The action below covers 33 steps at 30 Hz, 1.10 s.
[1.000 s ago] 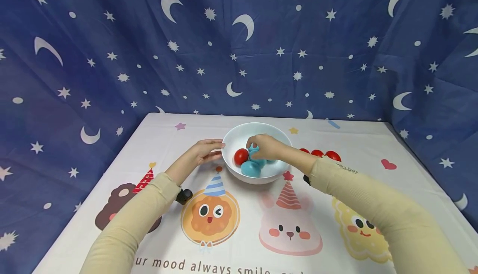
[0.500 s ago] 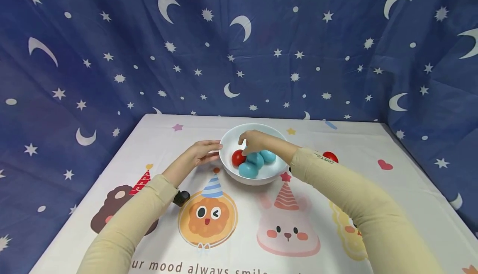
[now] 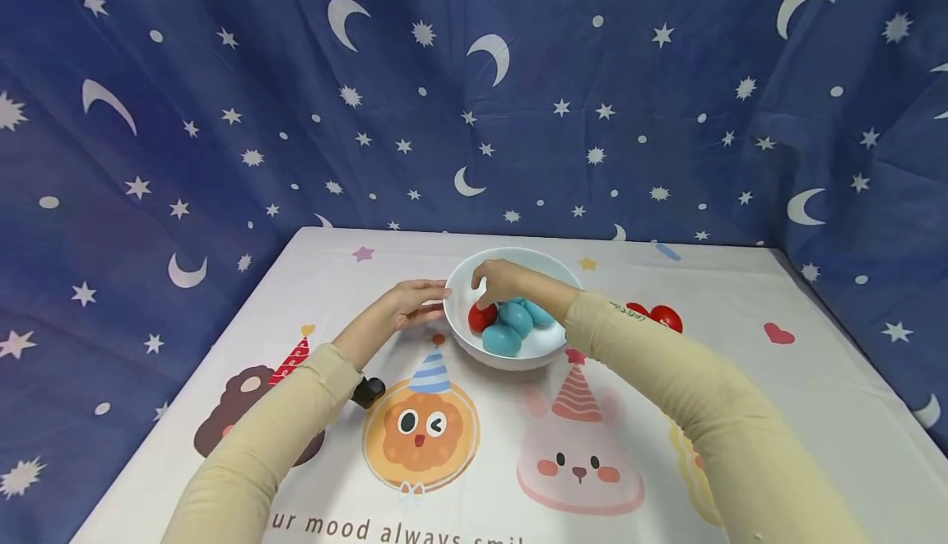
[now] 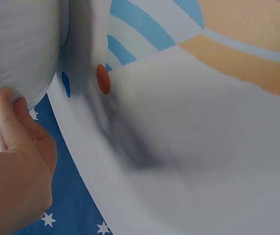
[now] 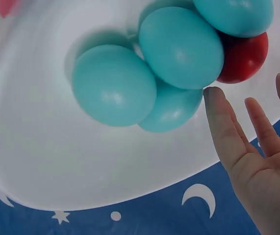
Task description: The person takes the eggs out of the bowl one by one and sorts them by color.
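Observation:
A white bowl point(image 3: 474, 346) holds several turquoise eggs point(image 3: 501, 340) and one red egg point(image 3: 482, 317). My left hand point(image 3: 411, 301) touches the bowl's left side with nearly straight fingers, seen also against its outer wall in the left wrist view. Over the inside of the bowl, my right hand point(image 3: 504, 279) hovers with fingers spread, just above the red egg. In the right wrist view, that hand point(image 5: 257, 161) has its fingers apart, with one fingertip near the turquoise eggs point(image 5: 114, 85) and nothing held. The red egg point(image 5: 242, 58) is partly hidden there.
More red eggs point(image 3: 666, 318) lie on the table right of the bowl, partly behind the right sleeve. The white tablecloth point(image 3: 489, 445) bears printed cartoon figures. A blue curtain point(image 3: 474, 157) with moons and stars hangs behind the table.
My right hand has left the turquoise egg it had its fingers round and moved left, over the red egg. The left hand stays at the bowl.

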Motion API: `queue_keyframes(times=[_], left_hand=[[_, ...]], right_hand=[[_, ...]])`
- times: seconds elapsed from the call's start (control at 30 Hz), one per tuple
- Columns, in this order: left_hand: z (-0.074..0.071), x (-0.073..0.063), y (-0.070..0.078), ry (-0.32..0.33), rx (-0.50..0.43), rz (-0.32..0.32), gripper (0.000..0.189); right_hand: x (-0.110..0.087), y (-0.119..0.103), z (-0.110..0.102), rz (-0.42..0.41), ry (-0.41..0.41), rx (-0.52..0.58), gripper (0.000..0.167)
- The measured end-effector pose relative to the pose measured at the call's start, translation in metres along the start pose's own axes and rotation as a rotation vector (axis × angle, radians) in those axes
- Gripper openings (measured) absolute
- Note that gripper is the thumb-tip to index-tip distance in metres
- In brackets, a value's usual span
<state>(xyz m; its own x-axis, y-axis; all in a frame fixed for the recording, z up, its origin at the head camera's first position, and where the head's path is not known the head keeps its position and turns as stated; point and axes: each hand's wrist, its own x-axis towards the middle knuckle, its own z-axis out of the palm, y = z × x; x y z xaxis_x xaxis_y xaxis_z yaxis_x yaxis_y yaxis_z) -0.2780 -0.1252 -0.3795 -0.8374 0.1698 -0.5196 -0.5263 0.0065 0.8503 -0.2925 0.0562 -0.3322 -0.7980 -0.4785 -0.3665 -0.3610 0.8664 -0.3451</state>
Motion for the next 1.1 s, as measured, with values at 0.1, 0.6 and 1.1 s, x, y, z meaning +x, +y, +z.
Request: queue_keyframes(times=[0.1,0.6,1.1], left_hand=[[-0.003,-0.001,0.001,0.008,-0.006,-0.005,0.049],[-0.004,-0.002,0.004,0.008,-0.004,0.014,0.048],[-0.001,0.000,0.002,0.002,0.014,-0.011,0.049]], right_hand=[[0.001,-0.004,0.000,0.017,-0.005,0.032,0.038],[0.015,-0.013,0.003,0.059,-0.067,-0.021,0.043],[0.069,0.021,0.041,-0.050,-0.105,-0.086,0.029]])
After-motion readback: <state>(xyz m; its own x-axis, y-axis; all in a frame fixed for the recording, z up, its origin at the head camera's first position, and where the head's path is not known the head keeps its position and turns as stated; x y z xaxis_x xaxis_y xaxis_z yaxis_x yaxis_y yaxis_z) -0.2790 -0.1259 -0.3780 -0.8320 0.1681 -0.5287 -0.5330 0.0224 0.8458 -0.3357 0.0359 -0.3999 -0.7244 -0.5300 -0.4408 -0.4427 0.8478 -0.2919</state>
